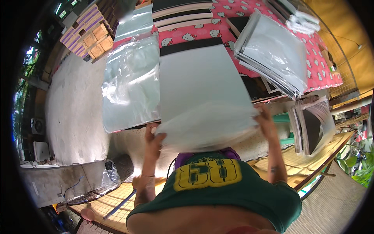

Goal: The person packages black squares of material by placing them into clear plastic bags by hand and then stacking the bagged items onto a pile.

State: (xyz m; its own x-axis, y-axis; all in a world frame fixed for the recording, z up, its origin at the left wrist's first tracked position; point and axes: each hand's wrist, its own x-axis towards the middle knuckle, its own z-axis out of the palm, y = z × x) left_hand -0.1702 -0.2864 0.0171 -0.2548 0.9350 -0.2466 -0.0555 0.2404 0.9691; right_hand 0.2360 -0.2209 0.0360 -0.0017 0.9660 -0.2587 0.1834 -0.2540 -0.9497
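A large pale panel [202, 78] lies in front of me on the table, with a black strip [191, 45] showing past its far edge. Its near end is covered by filmy plastic wrap [206, 128], blurred by motion. My left hand [154, 139] grips the near left corner of this wrap, fingers curled in. At the near right corner, my right hand [265, 120] pinches the wrap's edge. Left of the panel lies a pile of shiny clear plastic bags [131, 84]. To the right is a stack of plastic-wrapped panels [274, 52], set at an angle.
The table has a pink patterned cover [187, 36]. Black boards with pale edges [182, 17] are stacked at its far side. More wrapped panels [311, 126] lean at right beside a green stool [282, 117]. Cartons [93, 37] are piled at far left.
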